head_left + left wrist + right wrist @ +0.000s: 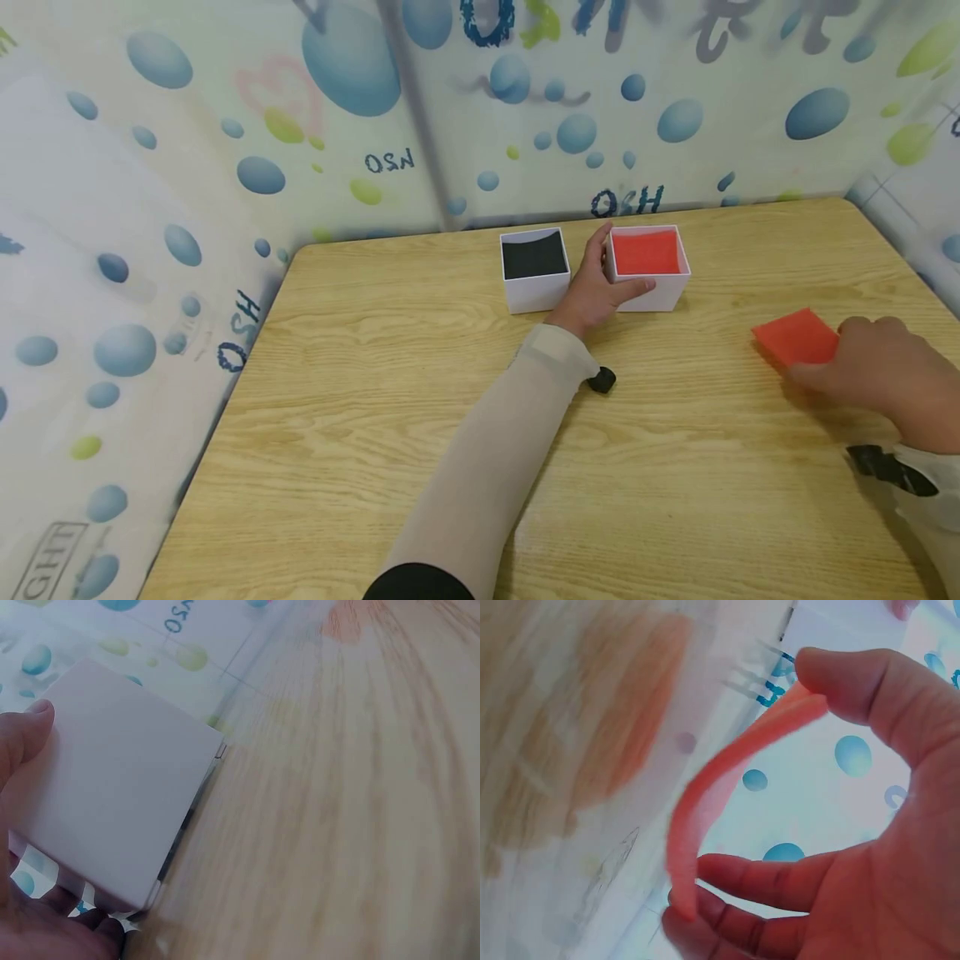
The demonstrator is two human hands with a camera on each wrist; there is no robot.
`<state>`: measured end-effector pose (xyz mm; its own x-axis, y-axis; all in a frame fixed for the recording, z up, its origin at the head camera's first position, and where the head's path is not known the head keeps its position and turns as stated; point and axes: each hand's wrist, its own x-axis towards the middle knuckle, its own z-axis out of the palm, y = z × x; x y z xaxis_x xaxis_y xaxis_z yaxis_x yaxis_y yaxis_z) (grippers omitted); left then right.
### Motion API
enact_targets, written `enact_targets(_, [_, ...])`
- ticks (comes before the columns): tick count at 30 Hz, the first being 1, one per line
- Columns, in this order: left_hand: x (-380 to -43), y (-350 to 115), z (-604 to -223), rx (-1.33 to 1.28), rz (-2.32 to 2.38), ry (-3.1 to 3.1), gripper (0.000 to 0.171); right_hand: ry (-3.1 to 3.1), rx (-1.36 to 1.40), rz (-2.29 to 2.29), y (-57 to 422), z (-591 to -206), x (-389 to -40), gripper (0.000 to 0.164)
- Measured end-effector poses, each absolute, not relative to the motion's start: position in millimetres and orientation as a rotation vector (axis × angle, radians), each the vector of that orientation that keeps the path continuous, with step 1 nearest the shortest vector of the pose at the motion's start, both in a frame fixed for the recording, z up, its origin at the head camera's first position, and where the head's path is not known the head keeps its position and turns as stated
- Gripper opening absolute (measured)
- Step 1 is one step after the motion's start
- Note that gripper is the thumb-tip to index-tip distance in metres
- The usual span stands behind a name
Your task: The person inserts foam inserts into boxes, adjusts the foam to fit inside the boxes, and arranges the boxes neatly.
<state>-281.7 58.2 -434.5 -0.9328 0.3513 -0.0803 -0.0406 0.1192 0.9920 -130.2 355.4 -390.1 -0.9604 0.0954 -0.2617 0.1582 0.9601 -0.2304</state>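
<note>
My left hand (592, 292) grips a white box (651, 293) from its left side, thumb across the front wall and fingers along the side. Red sheet material (647, 252) lies inside that box. In the left wrist view the white box (124, 787) shows its flat face between thumb and fingers. At the right of the table, my right hand (892, 375) holds a red felt-like square (797, 337) above the wood. The right wrist view shows this red square (697, 802) bent into a curve between the thumb and several fingers.
A second white box (537, 293) holding black sheet material (534, 255) stands just left of my left hand. The wooden table (360, 400) ends at the back against a patterned wall covering (525, 179), close behind both boxes.
</note>
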Motion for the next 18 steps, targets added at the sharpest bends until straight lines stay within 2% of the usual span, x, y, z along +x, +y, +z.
enact_targets(4, [-280.0, 57.8, -434.1, 0.292, 1.871, 2.121, 0.105, 2.907, 0.181, -0.387, 353.6, -390.0, -135.8, 0.067])
enact_targets(10, [-278.0, 57.7, -432.2, 0.286, 1.867, 2.127, 0.105, 3.014, 0.179, -0.424, 346.0, -384.3, -142.1, 0.084])
enact_targets(18, [-279.1, 56.9, -432.5, 0.289, 1.871, 2.122, 0.105, 3.115, 0.119, -0.603, 326.3, -367.5, -155.9, 0.089])
